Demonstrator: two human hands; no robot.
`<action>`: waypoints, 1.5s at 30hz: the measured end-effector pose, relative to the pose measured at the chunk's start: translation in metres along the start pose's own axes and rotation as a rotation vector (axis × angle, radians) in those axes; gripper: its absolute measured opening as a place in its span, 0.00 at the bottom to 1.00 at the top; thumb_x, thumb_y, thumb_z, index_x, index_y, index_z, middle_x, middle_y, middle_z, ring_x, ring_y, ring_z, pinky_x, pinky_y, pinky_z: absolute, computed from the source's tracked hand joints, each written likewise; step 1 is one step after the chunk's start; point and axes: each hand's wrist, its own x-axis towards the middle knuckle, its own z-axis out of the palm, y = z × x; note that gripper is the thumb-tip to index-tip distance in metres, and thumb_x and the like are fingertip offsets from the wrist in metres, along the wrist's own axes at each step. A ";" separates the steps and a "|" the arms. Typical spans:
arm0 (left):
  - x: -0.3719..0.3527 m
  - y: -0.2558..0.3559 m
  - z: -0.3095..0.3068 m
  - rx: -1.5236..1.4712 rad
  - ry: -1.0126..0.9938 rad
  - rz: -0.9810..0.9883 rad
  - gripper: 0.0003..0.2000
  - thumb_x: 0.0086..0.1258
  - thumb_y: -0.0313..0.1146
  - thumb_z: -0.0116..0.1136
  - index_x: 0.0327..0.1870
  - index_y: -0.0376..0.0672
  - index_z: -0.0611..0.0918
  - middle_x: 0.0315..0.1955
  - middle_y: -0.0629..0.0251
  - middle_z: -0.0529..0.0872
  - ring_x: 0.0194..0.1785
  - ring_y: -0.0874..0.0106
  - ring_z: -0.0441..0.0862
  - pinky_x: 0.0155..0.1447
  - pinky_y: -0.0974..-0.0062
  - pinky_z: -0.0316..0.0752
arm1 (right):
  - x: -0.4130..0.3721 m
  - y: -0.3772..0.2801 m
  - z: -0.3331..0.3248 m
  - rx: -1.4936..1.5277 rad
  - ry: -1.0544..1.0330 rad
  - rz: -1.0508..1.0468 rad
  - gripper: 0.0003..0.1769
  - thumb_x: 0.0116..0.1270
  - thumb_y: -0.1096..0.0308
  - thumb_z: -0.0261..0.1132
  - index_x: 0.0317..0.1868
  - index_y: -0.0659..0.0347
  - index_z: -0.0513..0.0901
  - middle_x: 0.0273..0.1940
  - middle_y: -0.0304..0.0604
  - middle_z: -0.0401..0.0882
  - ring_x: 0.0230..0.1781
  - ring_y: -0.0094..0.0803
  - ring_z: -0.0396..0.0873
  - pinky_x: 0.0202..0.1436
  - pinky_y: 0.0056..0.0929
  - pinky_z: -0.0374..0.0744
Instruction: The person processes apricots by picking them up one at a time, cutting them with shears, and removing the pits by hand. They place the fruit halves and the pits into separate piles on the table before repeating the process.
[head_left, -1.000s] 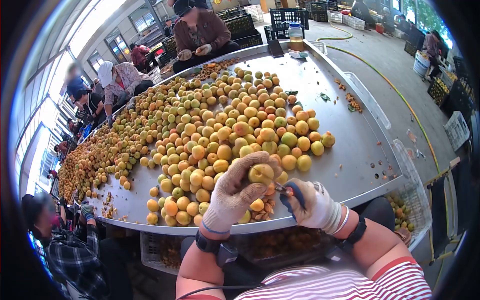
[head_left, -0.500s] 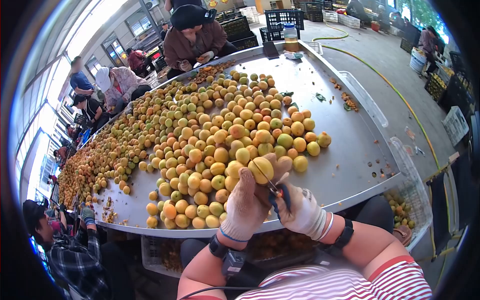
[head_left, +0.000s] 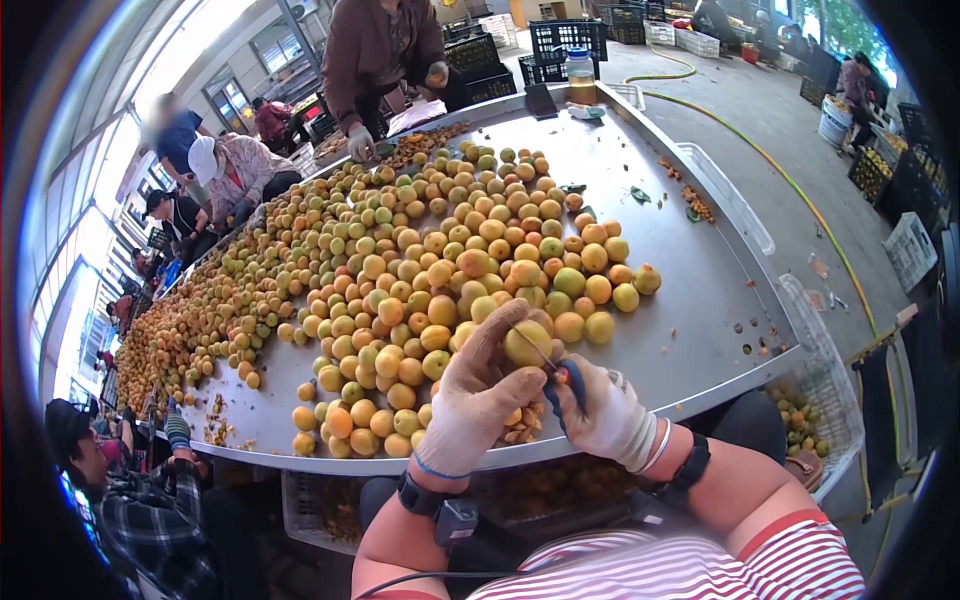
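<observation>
Left hand (head_left: pixel 475 395): gloved, with a blue cuff edge; grip curled around the held fruit (head_left: pixel 520 347), thumb along the near side.
Right hand (head_left: pixel 605 410): gloved, with a faint dark mark on the back, too small to read; grip closed around the blue-handled tool (head_left: pixel 573 385).
Held fruit: yellow and round, above the near part of the bench (head_left: pixel 690 345), with a thin dark line across the front.
Tool end: thin, angled to the fruit's right side; cannot tell how deep.
Fruit pile (head_left: pixel 400 260): spreads yellow, orange and green over the metal bench, from the near middle to the far left.
Scraps (head_left: pixel 520 430): lie just beside the left hand, near the bench edge.
Jar (head_left: pixel 581 75): stands at the far right corner under a blue lid, amber liquid inside.
Bucket (head_left: pixel 835 122): white, far right, with blue marking too small to read.
White crate (head_left: pixel 828 375): sits right of the bench, with greenish fruit inside.
Second white crate (head_left: pixel 300 505): sits under the near left edge, with brownish scraps inside.
Black crate (head_left: pixel 870 170): rests on the far right floor, filled with yellow-green fruit.
Co-worker in brown (head_left: pixel 385 60): reaches one gloved hand to the far bench edge.
</observation>
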 end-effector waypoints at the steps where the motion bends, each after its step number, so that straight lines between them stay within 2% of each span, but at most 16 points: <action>1: 0.000 0.000 0.000 0.000 -0.001 0.000 0.29 0.77 0.32 0.61 0.76 0.39 0.66 0.65 0.53 0.79 0.63 0.58 0.82 0.69 0.60 0.76 | 0.000 -0.001 0.000 0.000 0.001 0.000 0.12 0.75 0.71 0.60 0.54 0.67 0.77 0.29 0.55 0.80 0.29 0.57 0.82 0.31 0.45 0.79; 10: 0.002 -0.018 0.003 -0.274 0.101 -0.174 0.27 0.78 0.37 0.61 0.71 0.32 0.69 0.59 0.50 0.83 0.64 0.59 0.82 0.71 0.61 0.75 | 0.001 -0.007 -0.001 -0.032 -0.035 0.047 0.09 0.72 0.73 0.61 0.50 0.66 0.77 0.27 0.55 0.79 0.28 0.59 0.80 0.30 0.49 0.78; 16: 0.002 -0.012 0.013 0.149 0.092 -0.020 0.28 0.81 0.47 0.56 0.70 0.34 0.71 0.60 0.50 0.83 0.64 0.60 0.82 0.69 0.64 0.76 | 0.003 -0.010 -0.003 -0.056 0.076 -0.032 0.07 0.71 0.73 0.60 0.47 0.65 0.77 0.26 0.56 0.79 0.28 0.60 0.80 0.30 0.50 0.77; 18: 0.005 -0.020 0.011 0.113 0.113 0.105 0.24 0.83 0.39 0.53 0.73 0.36 0.70 0.57 0.60 0.85 0.49 0.76 0.86 0.43 0.88 0.78 | 0.003 -0.009 -0.003 -0.050 0.000 0.054 0.08 0.71 0.72 0.62 0.47 0.65 0.77 0.27 0.56 0.80 0.27 0.59 0.80 0.30 0.50 0.77; 19: 0.005 -0.019 0.009 0.114 0.114 0.108 0.24 0.83 0.39 0.53 0.73 0.36 0.70 0.57 0.60 0.85 0.49 0.76 0.86 0.43 0.88 0.78 | 0.002 -0.008 -0.002 -0.050 0.000 0.051 0.08 0.71 0.72 0.62 0.47 0.65 0.77 0.27 0.56 0.80 0.27 0.59 0.80 0.30 0.50 0.77; 21: 0.004 -0.014 0.003 -0.087 0.204 -0.018 0.28 0.81 0.51 0.55 0.68 0.35 0.74 0.57 0.51 0.86 0.63 0.61 0.84 0.70 0.66 0.75 | -0.003 -0.004 0.004 -0.144 0.025 -0.018 0.09 0.70 0.71 0.63 0.48 0.64 0.78 0.27 0.56 0.80 0.27 0.60 0.80 0.30 0.51 0.77; 24: 0.007 -0.008 -0.008 -0.225 0.260 -0.061 0.28 0.81 0.53 0.54 0.66 0.35 0.75 0.55 0.52 0.87 0.63 0.60 0.84 0.69 0.67 0.76 | -0.003 -0.001 0.008 -0.160 -0.021 -0.051 0.11 0.72 0.67 0.64 0.50 0.65 0.78 0.27 0.55 0.82 0.27 0.56 0.83 0.28 0.48 0.80; 25: 0.009 -0.010 -0.007 -0.295 0.221 0.037 0.28 0.82 0.53 0.52 0.67 0.35 0.75 0.58 0.52 0.86 0.63 0.67 0.84 0.53 0.83 0.78 | -0.004 0.000 0.010 -0.158 -0.022 -0.056 0.11 0.72 0.67 0.64 0.50 0.65 0.78 0.27 0.55 0.82 0.27 0.56 0.83 0.28 0.48 0.80; 30: 0.013 -0.006 -0.017 -0.371 0.292 0.193 0.25 0.82 0.48 0.54 0.65 0.34 0.78 0.57 0.56 0.86 0.62 0.70 0.83 0.56 0.80 0.77 | -0.007 0.002 0.012 -0.168 -0.034 -0.036 0.12 0.71 0.67 0.65 0.51 0.64 0.79 0.28 0.54 0.83 0.28 0.56 0.83 0.29 0.46 0.82; 32: 0.009 -0.013 -0.029 -0.048 0.400 0.184 0.27 0.82 0.51 0.52 0.66 0.33 0.76 0.61 0.59 0.83 0.64 0.58 0.82 0.71 0.59 0.73 | -0.006 0.001 0.010 -0.121 -0.056 0.038 0.11 0.73 0.67 0.64 0.51 0.63 0.79 0.29 0.51 0.84 0.28 0.51 0.85 0.31 0.43 0.82; 33: 0.006 -0.016 -0.035 0.283 0.369 0.217 0.24 0.84 0.47 0.50 0.68 0.35 0.75 0.60 0.60 0.83 0.63 0.61 0.82 0.70 0.63 0.74 | -0.006 0.002 0.005 -0.077 -0.072 0.120 0.11 0.74 0.67 0.64 0.51 0.63 0.79 0.30 0.49 0.86 0.29 0.46 0.87 0.32 0.40 0.83; 34: -0.004 -0.013 -0.022 0.513 0.397 0.236 0.21 0.85 0.43 0.47 0.66 0.36 0.77 0.58 0.60 0.84 0.60 0.67 0.81 0.67 0.69 0.75 | -0.007 0.003 0.003 -0.111 -0.042 0.109 0.11 0.74 0.67 0.64 0.51 0.63 0.79 0.30 0.49 0.86 0.29 0.46 0.87 0.32 0.40 0.83; 36: 0.000 -0.001 -0.004 0.438 0.289 0.176 0.20 0.85 0.41 0.47 0.64 0.35 0.78 0.53 0.62 0.85 0.55 0.73 0.81 0.61 0.73 0.76 | -0.002 0.002 0.005 0.461 0.103 0.305 0.10 0.78 0.65 0.63 0.50 0.62 0.79 0.33 0.43 0.88 0.32 0.31 0.87 0.37 0.33 0.83; 38: -0.003 -0.003 0.016 0.316 0.205 0.153 0.22 0.83 0.48 0.51 0.61 0.35 0.78 0.34 0.63 0.85 0.32 0.78 0.82 0.36 0.80 0.77 | 0.002 0.005 0.006 0.526 0.140 0.380 0.14 0.80 0.62 0.62 0.57 0.62 0.79 0.35 0.35 0.82 0.33 0.17 0.75 0.37 0.22 0.77; 39: -0.006 0.002 0.026 0.504 0.196 0.169 0.23 0.83 0.50 0.50 0.60 0.36 0.77 0.28 0.66 0.84 0.23 0.80 0.79 0.27 0.80 0.75 | 0.005 0.000 0.005 0.519 0.186 0.354 0.15 0.80 0.61 0.62 0.57 0.62 0.79 0.36 0.35 0.83 0.34 0.18 0.76 0.38 0.23 0.78; 45: -0.008 -0.034 0.021 0.721 0.149 0.138 0.18 0.85 0.46 0.46 0.54 0.38 0.78 0.32 0.63 0.88 0.35 0.73 0.88 0.41 0.73 0.83 | 0.002 -0.003 0.006 0.300 0.193 0.402 0.17 0.76 0.58 0.66 0.55 0.61 0.79 0.36 0.45 0.86 0.36 0.34 0.86 0.43 0.33 0.82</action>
